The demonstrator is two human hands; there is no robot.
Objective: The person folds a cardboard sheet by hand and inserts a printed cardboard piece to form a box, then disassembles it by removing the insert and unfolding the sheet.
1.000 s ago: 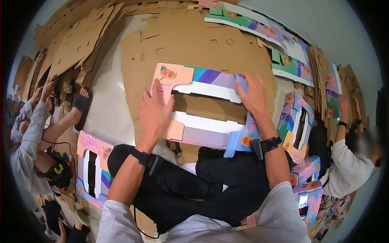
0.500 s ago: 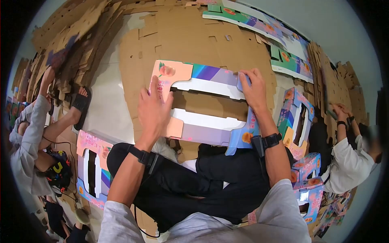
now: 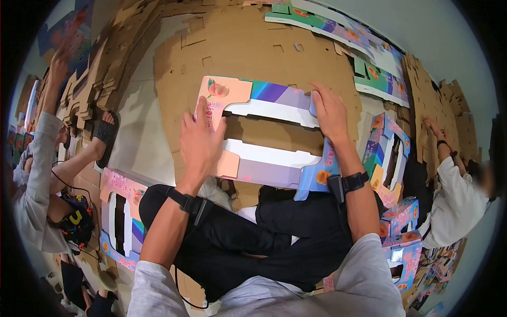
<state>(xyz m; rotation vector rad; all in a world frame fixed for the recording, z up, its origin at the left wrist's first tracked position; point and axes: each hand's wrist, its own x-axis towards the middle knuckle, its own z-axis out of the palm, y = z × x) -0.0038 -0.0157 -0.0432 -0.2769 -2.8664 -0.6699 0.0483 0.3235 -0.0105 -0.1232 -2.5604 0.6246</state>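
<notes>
We press our left hand (image 3: 200, 142) flat, fingers together, on the printed carton (image 3: 274, 95), our right hand (image 3: 330, 113) spread at its right end; it lies on brown cardboard sheets (image 3: 237, 47) (covering the pale floor (image 3: 140, 137)).

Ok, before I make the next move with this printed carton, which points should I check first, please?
1. Left hand flat on the pink end of the printed carton: ok.
2. Right hand on the blue end: ok.
3. Right hand closed around the flap: cannot tell.
4. Carton resting on the brown cardboard sheet: ok.
5. Co-worker's hand at the right away from the carton: ok.
6. Folded box at the right apart from the carton: cannot tell.
</notes>
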